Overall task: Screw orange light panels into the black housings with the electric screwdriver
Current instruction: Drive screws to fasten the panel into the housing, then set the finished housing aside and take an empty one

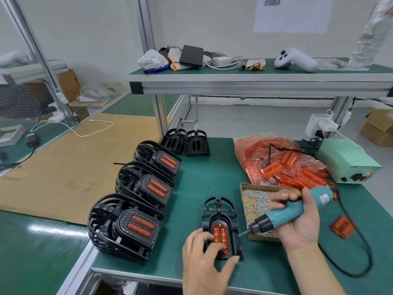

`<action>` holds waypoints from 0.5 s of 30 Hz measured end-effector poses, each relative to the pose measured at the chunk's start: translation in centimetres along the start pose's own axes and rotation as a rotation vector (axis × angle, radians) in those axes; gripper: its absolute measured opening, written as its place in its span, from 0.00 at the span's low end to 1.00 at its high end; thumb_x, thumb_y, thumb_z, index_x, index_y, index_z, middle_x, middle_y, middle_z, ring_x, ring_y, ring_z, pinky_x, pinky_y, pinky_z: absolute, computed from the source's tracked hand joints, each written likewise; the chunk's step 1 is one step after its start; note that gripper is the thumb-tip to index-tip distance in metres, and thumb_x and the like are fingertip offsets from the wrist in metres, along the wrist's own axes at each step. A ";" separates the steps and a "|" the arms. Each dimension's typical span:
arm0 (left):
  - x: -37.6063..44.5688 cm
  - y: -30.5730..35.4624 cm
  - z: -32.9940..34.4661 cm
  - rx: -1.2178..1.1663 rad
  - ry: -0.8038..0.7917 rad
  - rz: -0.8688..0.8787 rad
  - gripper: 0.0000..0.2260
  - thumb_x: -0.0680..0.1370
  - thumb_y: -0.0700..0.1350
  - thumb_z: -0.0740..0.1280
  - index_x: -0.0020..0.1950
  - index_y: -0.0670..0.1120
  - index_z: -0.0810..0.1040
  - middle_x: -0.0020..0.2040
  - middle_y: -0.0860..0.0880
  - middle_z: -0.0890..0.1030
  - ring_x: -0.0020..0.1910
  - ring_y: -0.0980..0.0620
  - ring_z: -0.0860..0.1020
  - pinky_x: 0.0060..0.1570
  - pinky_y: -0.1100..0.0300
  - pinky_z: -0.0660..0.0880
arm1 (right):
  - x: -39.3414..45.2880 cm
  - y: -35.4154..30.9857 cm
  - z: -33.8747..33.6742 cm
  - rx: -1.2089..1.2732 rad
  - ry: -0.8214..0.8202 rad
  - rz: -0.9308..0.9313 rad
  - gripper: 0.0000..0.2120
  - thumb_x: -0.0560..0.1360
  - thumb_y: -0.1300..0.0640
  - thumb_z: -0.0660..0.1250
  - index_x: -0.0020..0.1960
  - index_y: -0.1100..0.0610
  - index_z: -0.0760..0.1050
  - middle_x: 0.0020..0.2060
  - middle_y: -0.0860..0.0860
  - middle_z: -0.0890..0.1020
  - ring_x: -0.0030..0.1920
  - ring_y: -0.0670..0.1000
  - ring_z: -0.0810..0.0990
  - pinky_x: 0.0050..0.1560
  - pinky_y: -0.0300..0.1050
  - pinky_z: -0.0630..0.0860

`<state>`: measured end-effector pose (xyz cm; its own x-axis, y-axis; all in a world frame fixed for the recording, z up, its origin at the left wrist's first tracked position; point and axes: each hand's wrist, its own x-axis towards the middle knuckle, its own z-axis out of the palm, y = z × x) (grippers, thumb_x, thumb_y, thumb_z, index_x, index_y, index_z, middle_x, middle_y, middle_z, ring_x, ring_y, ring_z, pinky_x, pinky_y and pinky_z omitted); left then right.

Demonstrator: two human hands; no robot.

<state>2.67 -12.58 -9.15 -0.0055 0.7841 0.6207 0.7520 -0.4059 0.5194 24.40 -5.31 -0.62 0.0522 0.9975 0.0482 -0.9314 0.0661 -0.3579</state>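
Observation:
A black housing (219, 211) lies flat on the green bench with an orange light panel (223, 235) seated in it. My left hand (204, 258) rests on the housing's near end, fingers on the panel and thumb at its lower edge. My right hand (297, 218) grips the teal electric screwdriver (282, 213); its bit tip hovers just right of the housing. A cardboard box of small screws (255, 201) sits under the screwdriver. One loose orange panel (342, 226) lies right of my hand. A clear bag of orange panels (280, 160) sits behind the box.
Three stacks of finished housings (125, 226) line the bench's left side, with two empty black housings (187, 141) behind them. The green power supply (348, 160) stands at the right, and its black cable (361, 260) loops across the bench. An upper shelf (255, 81) overhangs the back.

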 end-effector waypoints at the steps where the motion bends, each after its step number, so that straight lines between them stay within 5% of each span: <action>1: 0.2 0.6 0.0 0.053 -0.043 -0.024 0.22 0.63 0.67 0.77 0.46 0.52 0.83 0.55 0.51 0.77 0.62 0.46 0.73 0.58 0.49 0.73 | -0.2 -0.1 -1.0 0.037 0.028 0.010 0.21 0.61 0.50 0.86 0.41 0.48 0.73 0.37 0.39 0.73 0.40 0.40 0.76 0.38 0.33 0.73; 4: 0.8 2.8 0.5 0.264 -0.226 -0.145 0.33 0.58 0.74 0.71 0.53 0.52 0.80 0.61 0.48 0.76 0.63 0.44 0.73 0.59 0.47 0.76 | -0.3 -0.3 -3.0 0.103 0.080 0.024 0.20 0.62 0.51 0.85 0.41 0.49 0.73 0.37 0.39 0.73 0.40 0.40 0.77 0.37 0.32 0.73; 7: 1.8 4.5 0.8 0.300 -0.270 -0.265 0.33 0.59 0.69 0.75 0.55 0.50 0.79 0.63 0.47 0.76 0.64 0.42 0.75 0.58 0.47 0.78 | 0.0 -0.1 -3.6 0.130 0.119 0.001 0.16 0.65 0.51 0.82 0.40 0.49 0.74 0.37 0.39 0.74 0.40 0.40 0.77 0.37 0.32 0.73; 11: 2.0 4.9 0.4 0.076 -0.099 -0.311 0.19 0.63 0.57 0.77 0.49 0.51 0.79 0.57 0.51 0.77 0.58 0.45 0.78 0.56 0.47 0.77 | 0.0 -0.1 -3.7 0.171 0.169 0.000 0.13 0.68 0.50 0.78 0.40 0.49 0.73 0.38 0.39 0.73 0.40 0.39 0.75 0.38 0.32 0.71; 15: 2.4 4.3 -1.3 -0.239 0.172 -0.480 0.06 0.73 0.51 0.73 0.46 0.55 0.78 0.49 0.58 0.80 0.47 0.60 0.79 0.49 0.65 0.75 | -0.2 -0.1 -3.7 0.202 0.188 -0.012 0.17 0.64 0.53 0.82 0.41 0.49 0.73 0.38 0.39 0.73 0.40 0.40 0.75 0.36 0.33 0.72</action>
<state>5.07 -13.10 -4.67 -0.4332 0.8270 0.3584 0.4687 -0.1330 0.8733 25.80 -5.40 -4.06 0.1124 0.9852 -0.1296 -0.9823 0.0905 -0.1643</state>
